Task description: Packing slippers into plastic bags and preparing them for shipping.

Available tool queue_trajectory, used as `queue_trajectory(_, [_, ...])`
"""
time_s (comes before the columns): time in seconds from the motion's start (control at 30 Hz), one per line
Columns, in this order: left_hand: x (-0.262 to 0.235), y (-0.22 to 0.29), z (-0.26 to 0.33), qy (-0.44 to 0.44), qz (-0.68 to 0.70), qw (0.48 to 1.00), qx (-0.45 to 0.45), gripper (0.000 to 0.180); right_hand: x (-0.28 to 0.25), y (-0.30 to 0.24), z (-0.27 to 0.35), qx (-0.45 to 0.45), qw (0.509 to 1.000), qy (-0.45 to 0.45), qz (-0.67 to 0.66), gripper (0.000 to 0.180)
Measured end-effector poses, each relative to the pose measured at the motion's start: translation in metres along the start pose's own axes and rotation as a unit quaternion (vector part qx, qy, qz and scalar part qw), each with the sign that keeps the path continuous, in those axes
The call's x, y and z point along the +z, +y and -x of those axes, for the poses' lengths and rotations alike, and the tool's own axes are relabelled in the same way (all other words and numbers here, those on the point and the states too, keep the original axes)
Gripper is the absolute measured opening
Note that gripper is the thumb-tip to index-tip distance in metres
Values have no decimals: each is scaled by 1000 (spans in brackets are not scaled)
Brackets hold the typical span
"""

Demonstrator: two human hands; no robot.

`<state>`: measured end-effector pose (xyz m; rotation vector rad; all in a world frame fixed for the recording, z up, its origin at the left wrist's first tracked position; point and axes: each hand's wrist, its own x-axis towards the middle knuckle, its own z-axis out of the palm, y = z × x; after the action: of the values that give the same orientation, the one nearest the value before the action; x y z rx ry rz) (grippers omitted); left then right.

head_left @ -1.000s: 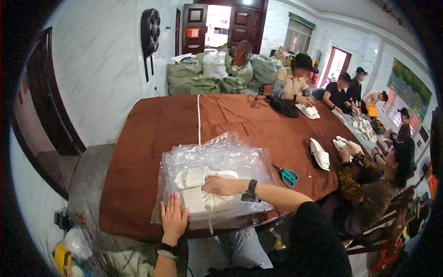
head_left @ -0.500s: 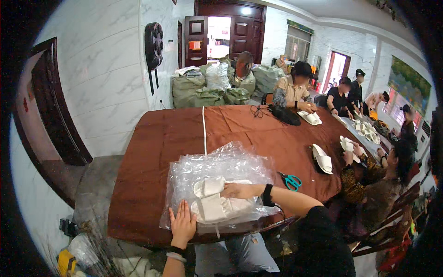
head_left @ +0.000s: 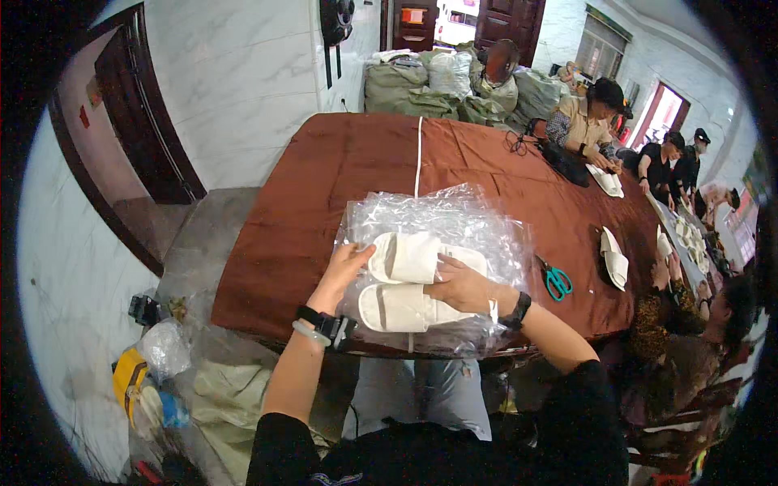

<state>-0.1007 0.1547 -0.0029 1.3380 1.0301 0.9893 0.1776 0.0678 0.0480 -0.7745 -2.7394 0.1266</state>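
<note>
Two cream slippers lie side by side on a stack of clear plastic bags (head_left: 478, 212), the far slipper (head_left: 416, 256) and the near slipper (head_left: 395, 310). My right hand (head_left: 470, 287) is bent over their inner edges behind the straps, gripping the far slipper; some fingertips are hidden. At the left end of the far slipper is my left hand (head_left: 344, 271), its fingers apart and their tips touching the rim. Dark bands circle both my wrists.
Teal-handled scissors (head_left: 557, 282) lie right of the bags on the brown-covered table (head_left: 284, 202). Another slipper (head_left: 613, 259) lies farther right. Co-workers handle slippers along the right side. Stuffed sacks (head_left: 397, 85) stand behind the table.
The view has tilted down and turned left. My left hand has moved from flat on the bags to the far slipper's end. My right hand has shifted onto both slippers' inner edges.
</note>
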Motion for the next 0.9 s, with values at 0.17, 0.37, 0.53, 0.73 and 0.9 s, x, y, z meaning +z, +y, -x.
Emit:
queue_trajectory(0.17, [37,5,5,-2,194,980,-48,26,14,-15,3,-7,992,98,-74,22])
queue_trajectory(0.37, [17,13,1,104,206,973,12,19,10,-24,26,21,998,54,-29,22])
queue_trajectory(0.53, [17,20,-3,152,202,967,7,16,-3,-13,54,66,993,93,17,32])
queue_trajectory(0.73, [10,21,-2,139,59,988,40,16,-2,10,129,243,940,167,-170,29])
queue_trajectory(0.9, [10,5,-12,145,68,986,43,15,-18,18,189,452,793,213,-348,35])
